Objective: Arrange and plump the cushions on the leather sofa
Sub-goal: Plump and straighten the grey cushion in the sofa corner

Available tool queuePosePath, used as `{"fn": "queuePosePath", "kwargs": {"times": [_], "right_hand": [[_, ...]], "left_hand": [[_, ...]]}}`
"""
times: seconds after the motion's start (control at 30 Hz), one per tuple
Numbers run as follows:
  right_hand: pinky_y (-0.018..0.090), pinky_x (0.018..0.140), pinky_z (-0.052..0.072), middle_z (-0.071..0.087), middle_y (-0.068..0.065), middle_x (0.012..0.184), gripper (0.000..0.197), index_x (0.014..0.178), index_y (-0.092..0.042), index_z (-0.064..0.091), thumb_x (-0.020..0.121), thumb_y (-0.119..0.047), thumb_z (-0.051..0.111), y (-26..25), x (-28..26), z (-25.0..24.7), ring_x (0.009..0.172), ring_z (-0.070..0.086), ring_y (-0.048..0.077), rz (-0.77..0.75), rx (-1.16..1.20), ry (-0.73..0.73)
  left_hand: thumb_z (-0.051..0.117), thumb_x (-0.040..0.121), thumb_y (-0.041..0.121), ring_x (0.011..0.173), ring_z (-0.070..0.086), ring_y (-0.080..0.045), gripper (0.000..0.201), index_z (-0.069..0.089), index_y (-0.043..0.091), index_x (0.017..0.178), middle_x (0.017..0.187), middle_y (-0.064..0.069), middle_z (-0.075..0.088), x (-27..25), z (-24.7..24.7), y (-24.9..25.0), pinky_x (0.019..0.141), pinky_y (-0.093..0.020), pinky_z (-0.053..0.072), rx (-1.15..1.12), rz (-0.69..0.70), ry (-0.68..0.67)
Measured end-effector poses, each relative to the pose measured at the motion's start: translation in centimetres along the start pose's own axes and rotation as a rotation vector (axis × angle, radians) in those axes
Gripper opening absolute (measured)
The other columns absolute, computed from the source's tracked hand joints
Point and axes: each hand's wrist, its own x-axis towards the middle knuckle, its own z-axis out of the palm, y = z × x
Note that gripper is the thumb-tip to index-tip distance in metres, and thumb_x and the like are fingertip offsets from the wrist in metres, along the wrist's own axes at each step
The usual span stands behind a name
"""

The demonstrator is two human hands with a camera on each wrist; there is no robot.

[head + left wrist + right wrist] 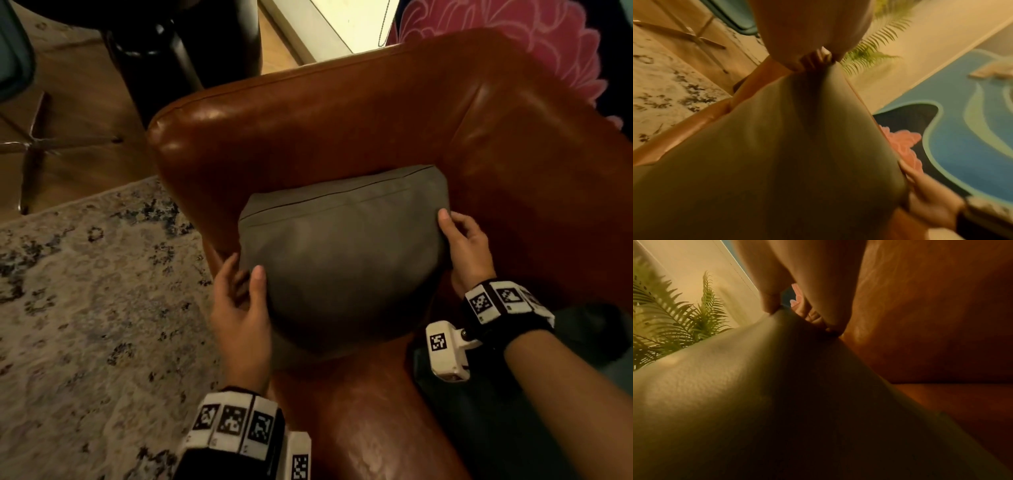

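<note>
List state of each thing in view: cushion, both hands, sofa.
grey cushion: standing on the seat in the sofa corner, leaning against the armrest, held at both sides, seam edge up.
left hand: gripping the cushion's left edge, thumb on the front face, fingers behind.
right hand: gripping the cushion's right edge, thumb on the front.
leather sofa: brown, glossy; only this one cushion visible on it.

Pale patterned rug with dark blotches [85, 291] covers the wooden floor [85, 102] at left, with a metal star-shaped chair base [32, 140] on the bare wood. Green fern plant [674, 318] against a cream wall [931, 40]. Blue wavy-patterned textile with pink flower [962, 129] at right.
</note>
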Motion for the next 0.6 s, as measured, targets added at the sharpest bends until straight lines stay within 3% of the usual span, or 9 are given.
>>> {"fn": "queuePosePath", "kwargs": {"times": [0.07,0.17,0.27,0.33,0.4,0.43,0.47,0.53,0.6], "right_hand": [[0.024,0.080,0.051,0.069,-0.007,0.088,0.014,0.083,-0.024,0.069,0.096,-0.028,0.063,-0.8,0.1,0.0,0.086,0.065,0.004,-0.086,-0.061,-0.019],[0.019,0.082,0.052,0.071,-0.006,0.095,0.014,0.090,-0.026,0.071,0.097,-0.028,0.060,-0.9,0.0,-0.3,0.091,0.066,0.003,-0.172,-0.030,0.017],[0.033,0.096,0.051,0.069,-0.007,0.101,0.019,0.092,-0.030,0.070,0.100,-0.036,0.054,0.6,0.7,-0.7,0.107,0.064,0.016,-0.095,-0.098,0.013],[0.036,0.097,0.048,0.065,-0.007,0.107,0.030,0.103,-0.025,0.065,0.099,-0.049,0.048,-0.1,2.0,-0.8,0.110,0.061,0.017,0.022,-0.091,0.010],[0.037,0.097,0.047,0.062,-0.004,0.120,0.064,0.120,-0.020,0.059,0.086,-0.073,0.048,-2.0,4.1,-0.4,0.111,0.059,0.015,0.096,-0.130,-0.054],[0.039,0.099,0.047,0.062,-0.003,0.124,0.074,0.124,-0.021,0.058,0.078,-0.079,0.051,-3.1,5.0,-0.2,0.113,0.059,0.016,0.098,-0.180,-0.076],[0.040,0.100,0.047,0.063,-0.001,0.123,0.068,0.122,-0.020,0.060,0.080,-0.073,0.056,-4.0,5.6,0.2,0.114,0.060,0.020,0.065,-0.207,-0.071],[0.040,0.101,0.049,0.066,0.001,0.112,0.036,0.116,-0.015,0.065,0.092,-0.042,0.064,-5.3,6.6,0.7,0.112,0.062,0.022,-0.036,-0.249,-0.026],[0.033,0.094,0.051,0.067,-0.003,0.098,0.018,0.109,-0.015,0.066,0.095,-0.026,0.064,-5.6,7.1,1.3,0.098,0.064,0.015,-0.093,-0.218,-0.008]], "left_hand": [[0.058,0.093,0.036,0.103,0.062,-0.010,0.032,0.063,0.018,0.119,0.112,0.002,0.063,-0.8,0.2,-0.4,0.091,-0.034,0.053,0.124,0.055,0.024],[0.056,0.097,0.022,0.089,0.063,0.003,0.014,0.068,0.028,0.097,0.092,0.014,0.069,-0.5,0.1,-0.9,0.083,-0.023,0.053,0.121,0.104,-0.010],[0.052,0.099,0.024,0.096,0.059,0.013,0.017,0.063,0.034,0.108,0.096,0.024,0.066,0.0,0.2,-1.5,0.095,-0.027,0.050,0.158,0.040,-0.093],[0.046,0.100,0.041,0.107,0.060,-0.001,0.028,0.064,0.028,0.116,0.107,0.012,0.067,0.7,0.8,-0.7,0.100,-0.037,0.048,0.114,0.021,-0.109],[0.043,0.094,0.058,0.101,0.062,-0.018,0.043,0.065,0.023,0.105,0.102,-0.002,0.067,2.4,2.2,0.9,0.092,-0.039,0.049,0.068,-0.015,-0.079],[0.046,0.093,0.060,0.094,0.062,-0.017,0.043,0.064,0.022,0.101,0.096,0.000,0.066,3.3,3.0,1.8,0.085,-0.036,0.049,0.074,-0.054,-0.061],[0.051,0.092,0.057,0.090,0.062,-0.014,0.038,0.063,0.021,0.097,0.093,0.002,0.065,4.4,3.6,2.4,0.079,-0.031,0.048,0.082,-0.096,-0.041],[0.063,0.090,0.043,0.082,0.063,-0.010,0.022,0.063,0.022,0.085,0.082,0.006,0.066,6.1,4.2,3.1,0.071,-0.026,0.046,0.094,-0.101,0.002],[0.066,0.091,0.034,0.076,0.064,-0.009,0.017,0.065,0.021,0.079,0.077,0.004,0.068,6.8,4.1,3.0,0.072,-0.026,0.049,0.103,-0.056,0.028]]}}
